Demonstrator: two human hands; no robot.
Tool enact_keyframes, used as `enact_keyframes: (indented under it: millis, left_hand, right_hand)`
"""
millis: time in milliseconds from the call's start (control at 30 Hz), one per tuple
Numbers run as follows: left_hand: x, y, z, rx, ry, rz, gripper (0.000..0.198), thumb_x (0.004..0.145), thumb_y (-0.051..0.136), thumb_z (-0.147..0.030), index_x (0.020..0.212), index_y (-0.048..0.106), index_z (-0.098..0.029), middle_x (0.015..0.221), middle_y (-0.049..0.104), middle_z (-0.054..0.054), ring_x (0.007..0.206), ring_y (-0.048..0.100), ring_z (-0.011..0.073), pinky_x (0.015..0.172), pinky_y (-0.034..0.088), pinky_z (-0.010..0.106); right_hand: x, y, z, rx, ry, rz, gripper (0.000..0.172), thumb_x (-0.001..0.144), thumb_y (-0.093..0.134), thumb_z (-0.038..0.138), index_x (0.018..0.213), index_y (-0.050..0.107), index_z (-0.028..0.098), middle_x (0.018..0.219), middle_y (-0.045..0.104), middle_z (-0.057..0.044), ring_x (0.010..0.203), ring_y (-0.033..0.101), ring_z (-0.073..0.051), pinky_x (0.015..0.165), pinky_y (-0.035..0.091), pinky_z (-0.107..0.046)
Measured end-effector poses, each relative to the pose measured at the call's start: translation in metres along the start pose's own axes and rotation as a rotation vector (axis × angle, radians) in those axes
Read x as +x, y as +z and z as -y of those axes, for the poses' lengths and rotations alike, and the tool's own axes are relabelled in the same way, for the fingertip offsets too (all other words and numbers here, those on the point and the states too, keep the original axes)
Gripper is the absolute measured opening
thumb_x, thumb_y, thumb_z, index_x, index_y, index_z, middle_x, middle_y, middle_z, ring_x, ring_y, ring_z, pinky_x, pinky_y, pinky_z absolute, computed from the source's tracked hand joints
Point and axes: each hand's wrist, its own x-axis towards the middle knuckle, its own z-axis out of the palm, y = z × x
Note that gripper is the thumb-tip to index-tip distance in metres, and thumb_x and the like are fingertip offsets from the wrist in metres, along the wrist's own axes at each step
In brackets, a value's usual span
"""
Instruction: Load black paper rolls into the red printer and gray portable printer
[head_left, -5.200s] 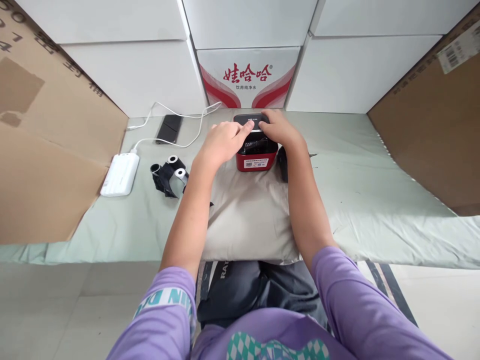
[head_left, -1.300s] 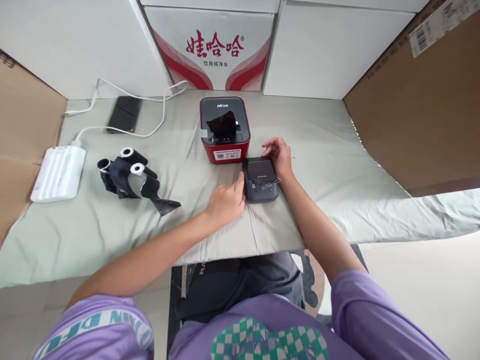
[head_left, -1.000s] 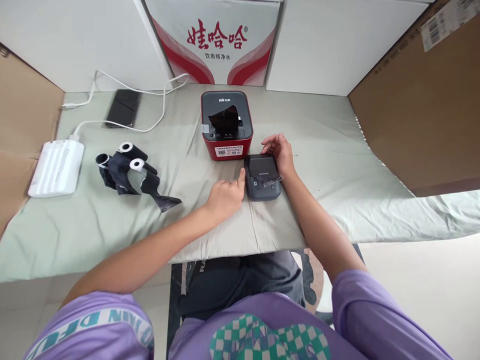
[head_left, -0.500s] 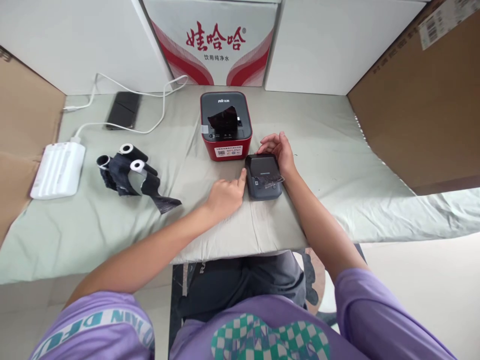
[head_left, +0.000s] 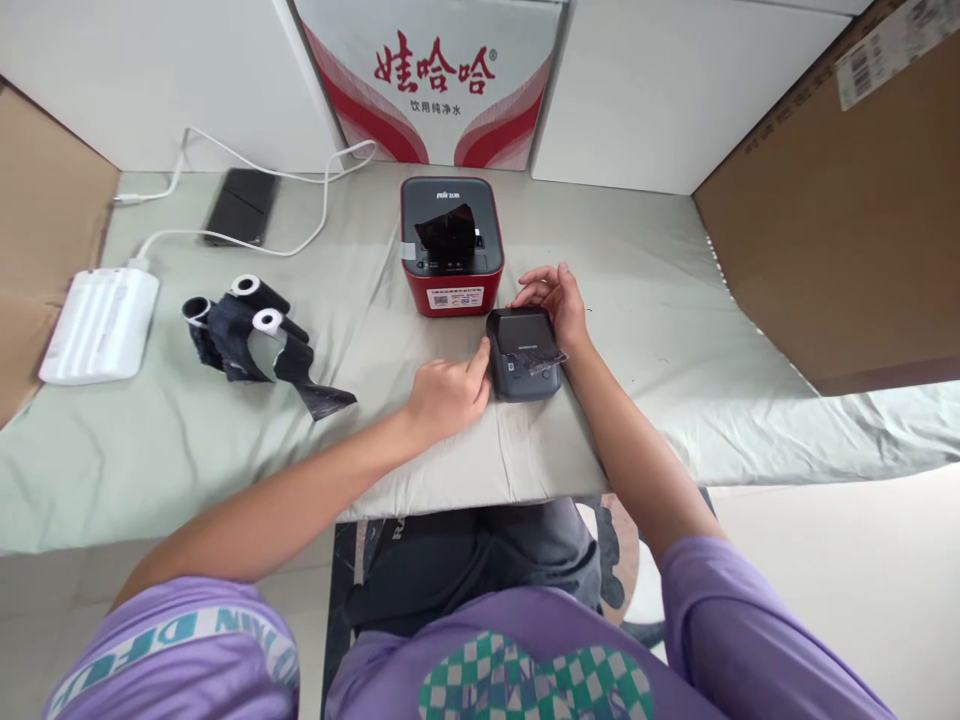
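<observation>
A small dark grey printer (head_left: 524, 353) lies on the green-grey cloth in front of me. My left hand (head_left: 445, 390) rests on the cloth with its fingers curled, and its fingertip touches the printer's left side. My right hand (head_left: 553, 298) cups the printer's far right corner with bent fingers. Behind it stands a red and black label printer (head_left: 450, 245) with a dark strip sticking up out of its top.
Several black rolls with white cores (head_left: 251, 330) lie at the left. A white power bank (head_left: 99, 323), a white cable (head_left: 247, 175) and a black phone (head_left: 234, 206) lie further left. White boxes (head_left: 442, 70) stand behind, and cardboard (head_left: 832, 210) stands at the right.
Five seconds ago both hands were on the red printer's top. They now flank the small grey printer, which over the last second has barely shifted.
</observation>
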Motion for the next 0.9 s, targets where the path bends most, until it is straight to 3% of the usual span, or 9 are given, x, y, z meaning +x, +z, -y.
enact_keyframes:
  millis: [300,500,600,900]
  left_hand:
    - [-0.001,-0.002,-0.003,-0.138,-0.161,-0.002,0.050,0.094,0.054,-0.027,0.140,0.067,-0.014,0.074,0.077,0.008,0.065,0.069,0.0214,0.060,0.042,0.032]
    - [0.005,-0.007,0.005,-0.456,-0.290,-0.044,0.027,0.097,0.058,-0.030,0.115,0.074,-0.019,0.066,0.065,-0.001,0.060,0.058,0.0137,0.059,0.036,0.029]
    - [0.007,-0.009,0.008,-0.552,-0.292,-0.042,0.016,0.096,0.058,-0.027,0.103,0.071,-0.020,0.063,0.057,-0.004,0.058,0.052,0.0120,0.059,0.034,0.028]
    - [0.007,-0.011,0.008,-0.618,-0.276,-0.051,0.012,0.094,0.057,-0.023,0.102,0.066,-0.021,0.066,0.056,-0.004,0.061,0.051,0.0122,0.062,0.036,0.027]
  right_hand:
    - [-0.004,0.002,0.004,-0.031,0.029,-0.012,0.068,0.082,0.051,0.090,0.082,0.063,0.023,0.063,0.068,0.000,0.065,0.071,-0.016,0.063,0.055,-0.029]
    - [-0.007,0.006,0.005,-0.035,0.040,0.013,0.072,0.081,0.048,0.092,0.083,0.064,0.022,0.064,0.068,-0.001,0.066,0.071,-0.016,0.063,0.055,-0.029]
    - [-0.008,0.009,0.005,-0.038,0.049,0.026,0.072,0.080,0.047,0.093,0.083,0.063,0.023,0.064,0.068,-0.001,0.068,0.072,-0.017,0.064,0.056,-0.029]
    - [-0.010,0.011,0.006,-0.058,0.059,0.033,0.069,0.081,0.050,0.091,0.082,0.063,0.024,0.065,0.067,-0.001,0.073,0.074,-0.019,0.064,0.056,-0.030]
